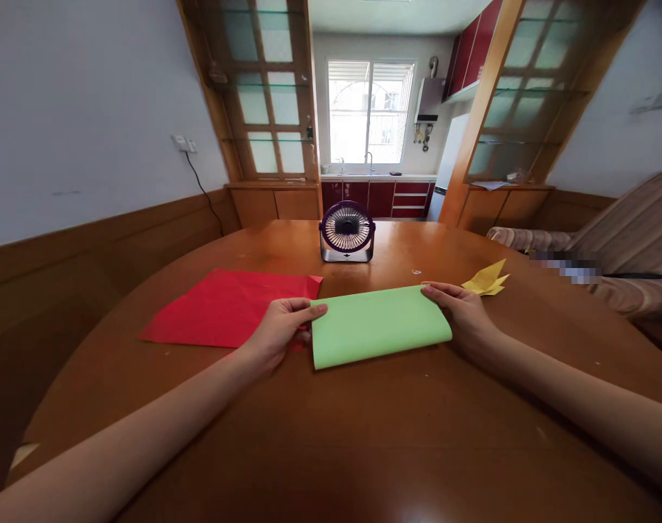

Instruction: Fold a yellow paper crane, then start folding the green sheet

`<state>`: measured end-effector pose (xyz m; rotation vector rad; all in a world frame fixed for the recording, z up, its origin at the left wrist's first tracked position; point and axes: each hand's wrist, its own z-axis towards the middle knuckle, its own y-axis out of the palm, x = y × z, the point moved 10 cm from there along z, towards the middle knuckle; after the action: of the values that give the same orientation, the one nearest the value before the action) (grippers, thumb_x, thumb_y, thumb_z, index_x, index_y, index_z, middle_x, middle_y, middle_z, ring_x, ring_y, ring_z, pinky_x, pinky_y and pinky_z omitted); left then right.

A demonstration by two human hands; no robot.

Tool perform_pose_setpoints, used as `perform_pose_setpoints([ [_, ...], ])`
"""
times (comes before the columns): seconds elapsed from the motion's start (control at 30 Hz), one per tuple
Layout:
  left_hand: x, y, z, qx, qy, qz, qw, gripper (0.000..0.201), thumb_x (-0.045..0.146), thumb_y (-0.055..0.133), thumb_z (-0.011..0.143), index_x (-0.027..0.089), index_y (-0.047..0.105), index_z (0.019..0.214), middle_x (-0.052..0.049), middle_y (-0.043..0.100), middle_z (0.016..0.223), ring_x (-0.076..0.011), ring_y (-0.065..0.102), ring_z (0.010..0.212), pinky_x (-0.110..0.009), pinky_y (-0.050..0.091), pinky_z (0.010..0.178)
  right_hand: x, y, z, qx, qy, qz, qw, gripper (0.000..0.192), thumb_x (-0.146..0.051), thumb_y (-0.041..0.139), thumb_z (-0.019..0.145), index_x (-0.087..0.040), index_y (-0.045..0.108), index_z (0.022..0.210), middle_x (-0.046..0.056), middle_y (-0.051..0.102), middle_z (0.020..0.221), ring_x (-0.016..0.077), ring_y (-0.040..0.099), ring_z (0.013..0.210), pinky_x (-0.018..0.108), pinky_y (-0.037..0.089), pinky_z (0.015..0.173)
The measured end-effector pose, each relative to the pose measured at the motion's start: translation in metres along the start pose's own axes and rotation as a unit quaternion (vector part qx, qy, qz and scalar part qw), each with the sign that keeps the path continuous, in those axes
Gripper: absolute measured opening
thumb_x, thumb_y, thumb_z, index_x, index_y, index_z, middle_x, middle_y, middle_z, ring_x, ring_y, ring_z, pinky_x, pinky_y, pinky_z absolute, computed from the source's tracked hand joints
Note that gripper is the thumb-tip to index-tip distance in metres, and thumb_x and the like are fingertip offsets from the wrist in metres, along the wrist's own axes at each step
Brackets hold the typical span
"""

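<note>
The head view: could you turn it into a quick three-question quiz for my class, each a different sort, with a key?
1. True or false: the yellow paper lies nearer the right hand than the left hand.
2. Fill in the word: the purple-rimmed ____ stands on the table.
3. Which do both hands hold?
A) red paper
B) yellow paper
C) green paper

Key:
1. True
2. fan
3. C
</note>
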<state>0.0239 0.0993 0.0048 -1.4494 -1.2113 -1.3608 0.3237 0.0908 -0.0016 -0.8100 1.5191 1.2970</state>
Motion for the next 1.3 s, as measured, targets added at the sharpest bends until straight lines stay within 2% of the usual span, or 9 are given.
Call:
perform_pose_setpoints([
  [0.2, -0.001, -0.001, 0.000, 0.003, -0.001, -0.009, 1.000, 0.035, 0.040, 0.082, 0.064, 0.013, 0.063, 0.074, -0.002, 0.061, 0.071, -0.0082, 0.054, 0.048, -0.017, 0.032, 0.037, -0.001, 0.002, -0.001, -0.008, -0.004, -0.008, 1.000, 0.035, -0.031, 0.089, 0.056, -0.018, 0.072, 0.083, 0.005, 0.074, 0.079, 0.0172, 0.067, 0.063, 0.029, 0.053, 0.057],
  [0.37, 0.000, -0.004, 0.000, 0.011, 0.008, 0.003, 1.000, 0.036, 0.041, 0.083, 0.063, 0.013, 0.063, 0.072, 0.001, 0.056, 0.062, -0.0049, 0.045, 0.042, -0.016, 0.026, 0.035, -0.004, 0.001, 0.002, -0.009, -0.015, -0.025, 1.000, 0.033, -0.031, 0.089, 0.055, -0.018, 0.072, 0.080, 0.004, 0.073, 0.076, 0.0163, 0.066, 0.062, 0.027, 0.052, 0.056],
  [0.53, 0.002, -0.004, 0.002, 0.006, 0.025, 0.011, 1.000, 0.033, 0.041, 0.082, 0.064, 0.014, 0.064, 0.070, 0.002, 0.053, 0.059, -0.0043, 0.042, 0.041, -0.017, 0.026, 0.034, -0.006, 0.001, 0.010, -0.032, -0.034, -0.064, 0.997, 0.031, -0.034, 0.088, 0.056, -0.019, 0.073, 0.079, 0.003, 0.073, 0.076, 0.0153, 0.065, 0.063, 0.026, 0.051, 0.057],
  [0.8, 0.002, -0.010, 0.003, 0.026, 0.034, 0.028, 0.999, 0.035, 0.043, 0.081, 0.064, 0.014, 0.068, 0.076, -0.001, 0.060, 0.065, -0.0076, 0.050, 0.045, -0.017, 0.032, 0.035, -0.009, 0.007, 0.004, -0.043, -0.045, -0.040, 0.997, 0.029, -0.033, 0.088, 0.057, -0.019, 0.073, 0.079, 0.003, 0.072, 0.076, 0.0156, 0.065, 0.065, 0.028, 0.052, 0.061],
  [1.1, 0.011, -0.012, 0.004, 0.032, 0.068, 0.025, 0.997, 0.030, 0.039, 0.082, 0.063, 0.013, 0.072, 0.075, -0.006, 0.068, 0.073, -0.0112, 0.059, 0.058, -0.021, 0.045, 0.050, -0.011, -0.002, 0.011, -0.040, -0.070, -0.075, 0.994, 0.028, -0.032, 0.087, 0.059, -0.018, 0.075, 0.080, 0.005, 0.074, 0.080, 0.0184, 0.068, 0.072, 0.032, 0.054, 0.071],
  [1.3, 0.017, -0.016, 0.007, 0.045, 0.067, 0.028, 0.996, 0.026, 0.033, 0.085, 0.058, 0.013, 0.075, 0.073, -0.005, 0.069, 0.071, -0.0098, 0.058, 0.058, -0.020, 0.044, 0.051, -0.012, 0.000, 0.012, -0.049, -0.057, -0.060, 0.995, 0.028, -0.031, 0.089, 0.054, -0.019, 0.074, 0.075, 0.004, 0.072, 0.073, 0.0172, 0.065, 0.065, 0.031, 0.053, 0.062],
])
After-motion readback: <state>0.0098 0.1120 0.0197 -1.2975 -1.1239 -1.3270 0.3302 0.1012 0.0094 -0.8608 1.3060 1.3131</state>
